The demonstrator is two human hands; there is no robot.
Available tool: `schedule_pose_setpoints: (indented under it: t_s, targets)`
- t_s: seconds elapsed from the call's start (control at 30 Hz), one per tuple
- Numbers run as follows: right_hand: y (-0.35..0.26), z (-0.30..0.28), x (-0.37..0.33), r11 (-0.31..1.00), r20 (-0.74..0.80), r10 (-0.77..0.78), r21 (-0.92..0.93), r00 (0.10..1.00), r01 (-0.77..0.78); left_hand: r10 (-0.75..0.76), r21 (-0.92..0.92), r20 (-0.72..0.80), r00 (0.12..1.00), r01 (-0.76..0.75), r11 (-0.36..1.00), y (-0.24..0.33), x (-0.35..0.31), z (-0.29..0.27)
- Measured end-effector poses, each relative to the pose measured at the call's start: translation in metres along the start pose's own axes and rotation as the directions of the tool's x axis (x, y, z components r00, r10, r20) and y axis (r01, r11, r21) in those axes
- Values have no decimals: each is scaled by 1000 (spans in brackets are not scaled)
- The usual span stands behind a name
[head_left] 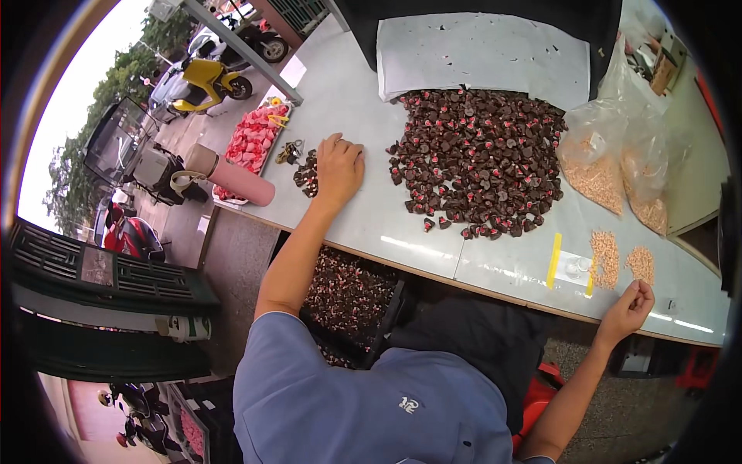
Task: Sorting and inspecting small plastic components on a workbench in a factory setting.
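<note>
My left hand (pixel 338 168) rests palm down on the table at the left, its fingers curled. Their tips are partly hidden, so whatever they hold does not show. Right beside it lies a small patch of dark pieces (pixel 307 179), with some brass-coloured metal bits (pixel 291 151) just beyond. At the front right, my right hand (pixel 627 313) has its thumb and fingers pinched together; anything between them is too small to make out. Its fingertips are close to a small heap of beige granules (pixel 640 263), and a second heap (pixel 604 259) lies to the left of that.
A large spread of dark pieces with red spots (pixel 479 162) covers the table's middle, below a white sheet (pixel 483 54). Bags of beige granules (pixel 591 166) stand right. A tray of pink-red pieces (pixel 255 139) and a pink bottle (pixel 246 182) are left. A full crate (pixel 382 329) sits below.
</note>
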State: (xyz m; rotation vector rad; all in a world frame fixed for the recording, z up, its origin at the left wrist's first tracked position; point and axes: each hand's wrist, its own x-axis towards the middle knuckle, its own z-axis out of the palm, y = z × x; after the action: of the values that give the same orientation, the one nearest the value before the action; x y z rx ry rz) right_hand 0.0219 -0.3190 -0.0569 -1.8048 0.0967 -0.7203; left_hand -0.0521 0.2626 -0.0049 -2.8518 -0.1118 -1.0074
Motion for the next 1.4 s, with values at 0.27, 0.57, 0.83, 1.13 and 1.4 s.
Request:
schedule_pose_setpoints:
  t_s: [0.27,0.57,0.83,1.13,1.4]
  targets:
    - [4,-2,1,999,33,-11,-37,999,12,-106,43,-14,994,106,993,-47,-1,22]
    - [0,0,1,995,24,-44,-86,999,46,-158,-80,-13,987,156,984,-19,18,19]
    - [-3,1,-1,997,48,-25,-71,999,28,-111,-655,355,928,332,679,65,22,44]
    - [-6,-1,-4,998,23,-28,-58,999,30,-179,-711,405,897,432,555,119,6,5]
    - [-10,3,-3,997,24,-56,-43,998,56,118,-429,432,894,89,899,154,-10,-29]
